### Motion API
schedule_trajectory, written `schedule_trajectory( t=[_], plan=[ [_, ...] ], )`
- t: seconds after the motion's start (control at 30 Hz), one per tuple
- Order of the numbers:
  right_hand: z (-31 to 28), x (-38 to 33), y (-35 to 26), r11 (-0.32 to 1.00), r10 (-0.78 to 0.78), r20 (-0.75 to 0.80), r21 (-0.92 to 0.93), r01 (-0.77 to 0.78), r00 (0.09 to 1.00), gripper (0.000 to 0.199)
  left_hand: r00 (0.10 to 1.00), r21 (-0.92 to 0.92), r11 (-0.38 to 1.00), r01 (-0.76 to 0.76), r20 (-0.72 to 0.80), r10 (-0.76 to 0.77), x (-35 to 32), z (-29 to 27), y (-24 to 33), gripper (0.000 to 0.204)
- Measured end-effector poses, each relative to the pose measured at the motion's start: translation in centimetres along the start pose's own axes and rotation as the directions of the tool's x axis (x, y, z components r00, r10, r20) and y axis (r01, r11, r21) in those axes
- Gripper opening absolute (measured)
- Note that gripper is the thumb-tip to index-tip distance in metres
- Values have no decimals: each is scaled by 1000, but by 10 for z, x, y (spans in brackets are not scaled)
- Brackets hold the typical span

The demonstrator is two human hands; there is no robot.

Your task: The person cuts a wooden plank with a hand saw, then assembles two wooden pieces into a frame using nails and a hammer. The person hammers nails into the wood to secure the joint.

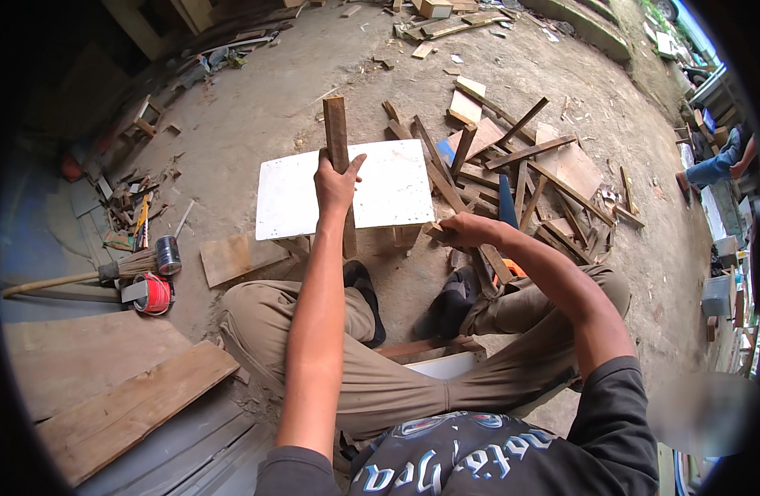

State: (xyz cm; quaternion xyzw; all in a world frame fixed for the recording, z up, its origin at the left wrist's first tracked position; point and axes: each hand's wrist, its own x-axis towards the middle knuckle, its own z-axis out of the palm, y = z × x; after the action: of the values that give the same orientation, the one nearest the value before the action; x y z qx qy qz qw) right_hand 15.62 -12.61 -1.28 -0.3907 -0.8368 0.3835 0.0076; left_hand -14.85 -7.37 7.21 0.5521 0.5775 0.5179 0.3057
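Observation:
A white board lies flat on a low wooden support in front of my knees. Across it runs a dark wooden bar, pointing away from me, with my left hand closed around its middle. To the right of the board, my right hand is closed on a short wooden piece near the board's corner. Below that hand, more wooden strips lean by my right foot. A handsaw's blue blade and orange handle show beside my right forearm, which partly hides them.
Heaped wood offcuts lie to the right. At left stand a red tin, a dark can and a broom. A wide plank rests at lower left. Another person's leg shows at far right.

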Motion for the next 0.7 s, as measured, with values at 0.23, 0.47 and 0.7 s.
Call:
schedule_trajectory(
  t=[0.23,0.47,0.7],
  plan=[
    [-106,-1,-68,745,-57,-322,616,255,945,24,980,-327,938,114,192,-52,7,13,6,52],
    [-163,-36,-99,570,143,-425,774,277,894,41,695,-451,670,589,706,-136,-29,45,62,56],
    [-154,-31,-111,491,224,-540,782,385,811,40,674,-516,558,649,731,-107,-46,69,101,43]
  ],
)
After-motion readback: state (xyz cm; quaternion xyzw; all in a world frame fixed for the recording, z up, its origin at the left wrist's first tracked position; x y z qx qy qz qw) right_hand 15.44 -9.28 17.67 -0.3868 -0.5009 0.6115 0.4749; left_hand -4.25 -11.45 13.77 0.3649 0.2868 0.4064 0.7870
